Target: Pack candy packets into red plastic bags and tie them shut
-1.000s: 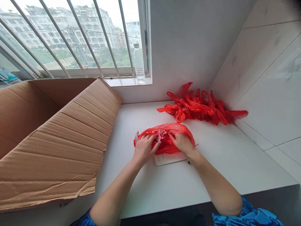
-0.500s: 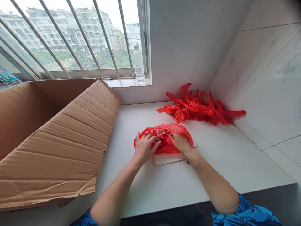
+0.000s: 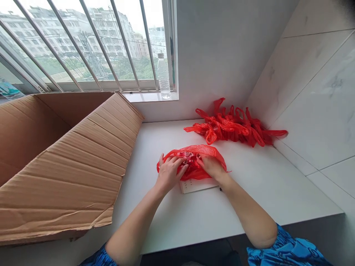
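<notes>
A red plastic bag [image 3: 203,148] lies on the white counter in front of me, its mouth spread wide. Pinkish-red packets with a pale printed label [image 3: 188,155] show inside. My left hand [image 3: 169,171] rests on the bag's left side, fingers stretched over the opening and thumb apart. On the right, my right hand [image 3: 212,166] reaches into the opening with fingers bent together beside the packets. Whatever those fingertips pinch is too small and covered to name. Under the bag's near edge sticks out a flat white printed box or booklet [image 3: 194,186], mostly covered.
A large open cardboard box [image 3: 83,166] takes up the left side. Bunched red plastic bags [image 3: 233,125] lie at the back right, by the tiled wall [image 3: 318,92]. A clear water bottle [image 3: 164,77] stands on the sill of the barred window. The counter's front edge [image 3: 194,245] runs below my forearms.
Both hands stay at the bag in nearly the same pose. The whole view has shifted very slightly; nothing has visibly been taken or let go.
</notes>
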`<act>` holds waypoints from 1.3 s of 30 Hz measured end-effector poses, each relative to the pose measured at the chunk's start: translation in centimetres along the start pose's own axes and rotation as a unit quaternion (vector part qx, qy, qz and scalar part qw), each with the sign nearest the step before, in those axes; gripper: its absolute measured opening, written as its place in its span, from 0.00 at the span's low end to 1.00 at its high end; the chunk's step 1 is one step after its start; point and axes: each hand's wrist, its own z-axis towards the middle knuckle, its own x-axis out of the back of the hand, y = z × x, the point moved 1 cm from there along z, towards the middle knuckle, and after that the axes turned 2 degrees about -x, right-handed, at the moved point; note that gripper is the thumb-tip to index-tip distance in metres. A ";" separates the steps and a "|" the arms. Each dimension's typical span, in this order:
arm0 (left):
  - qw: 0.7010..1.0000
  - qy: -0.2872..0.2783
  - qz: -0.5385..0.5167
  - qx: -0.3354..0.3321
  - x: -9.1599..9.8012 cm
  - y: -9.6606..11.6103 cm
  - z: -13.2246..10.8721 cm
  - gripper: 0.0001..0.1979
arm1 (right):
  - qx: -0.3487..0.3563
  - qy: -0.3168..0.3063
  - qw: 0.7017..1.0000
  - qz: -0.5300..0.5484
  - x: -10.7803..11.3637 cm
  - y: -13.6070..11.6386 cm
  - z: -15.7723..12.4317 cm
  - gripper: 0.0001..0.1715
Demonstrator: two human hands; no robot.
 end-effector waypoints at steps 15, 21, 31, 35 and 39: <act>0.999 0.005 -0.033 0.023 -0.1 0.0 0.1 0.14 | -0.009 0.062 0.991 0.120 3.9 -2.1 -1.2 0.08; 0.987 0.023 -0.145 0.066 0.7 0.2 0.2 0.23 | 0.021 -0.057 0.878 0.475 5.2 -3.0 -2.2 0.07; 0.950 0.010 -0.307 0.053 1.5 0.4 0.3 0.17 | 0.064 -0.022 0.882 0.466 5.0 -3.0 -2.3 0.04; 0.945 0.001 -0.322 0.059 1.3 0.4 0.3 0.15 | 0.008 -0.020 0.848 0.529 4.1 -3.1 -1.9 0.10; 0.949 0.002 -0.310 0.056 1.1 0.2 0.3 0.15 | -0.059 -0.080 0.830 0.549 3.3 -3.3 -1.7 0.21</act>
